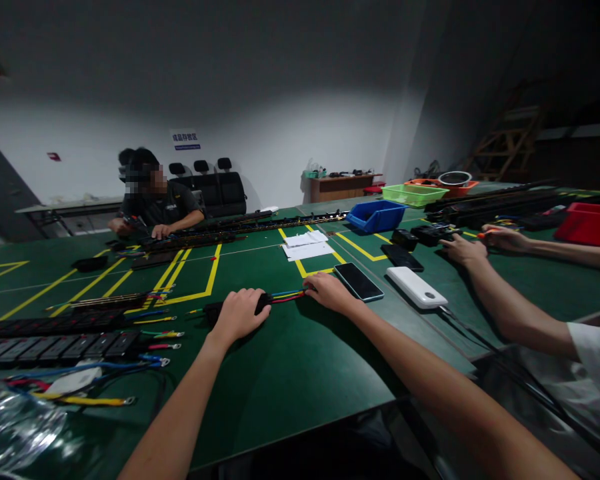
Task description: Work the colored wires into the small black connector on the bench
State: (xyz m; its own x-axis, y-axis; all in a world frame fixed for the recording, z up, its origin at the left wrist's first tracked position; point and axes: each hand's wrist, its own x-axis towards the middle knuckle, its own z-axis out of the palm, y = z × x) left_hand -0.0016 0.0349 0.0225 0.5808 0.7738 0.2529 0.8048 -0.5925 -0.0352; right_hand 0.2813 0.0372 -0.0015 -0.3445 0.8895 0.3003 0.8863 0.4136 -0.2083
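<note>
My left hand (241,312) is wrapped over a black block (213,315) lying on the green table (280,380), and most of the block is hidden under the palm. Blue, yellow and red wires (287,296) run out of its right side. The fingertips of my right hand (326,291) are closed on the far ends of these wires, which stretch between both hands. Short wire ends stick out at the block's left. Just beyond my right hand lies a smartphone (359,281).
Black modules (65,348) with lugged cables (153,361) and clear plastic (20,427) lie left. A white power bank (417,288), blue bin (376,217) and paper (307,250) lie beyond. A co-worker's hands (464,251) work at right; another person (163,200) sits opposite.
</note>
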